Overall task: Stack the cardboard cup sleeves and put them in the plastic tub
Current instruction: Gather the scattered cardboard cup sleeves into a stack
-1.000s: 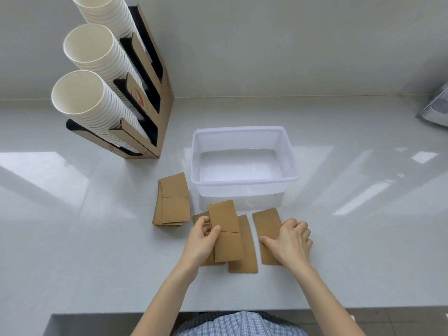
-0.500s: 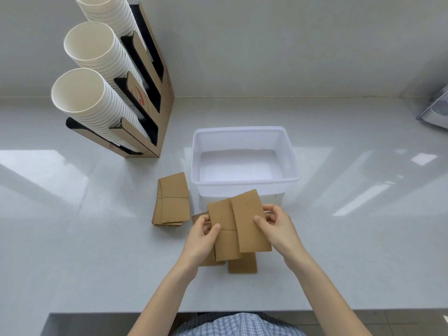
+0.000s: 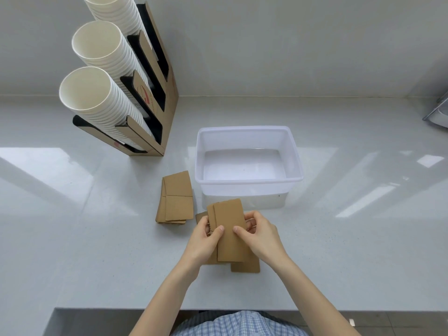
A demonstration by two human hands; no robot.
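Note:
Flat brown cardboard cup sleeves form a small stack (image 3: 229, 229) held just above the counter, a little in front of the plastic tub (image 3: 294, 151). My left hand (image 3: 206, 241) grips the stack's left edge and my right hand (image 3: 260, 235) grips its right edge, thumbs on top. Under my hands lie more loose sleeves (image 3: 244, 266), partly hidden. A separate pile of sleeves (image 3: 175, 197) rests on the counter left of the tub. The translucent white tub holds nothing.
A cardboard dispenser (image 3: 155, 98) with three slanted columns of white paper cups (image 3: 92, 93) stands at the back left. A grey metal object (image 3: 438, 112) shows at the far right edge. The counter's front edge runs close below my forearms.
My right hand picked a sleeve off the counter, carried it left and laid it over the sleeves in my left hand. Both hands now hold one stack.

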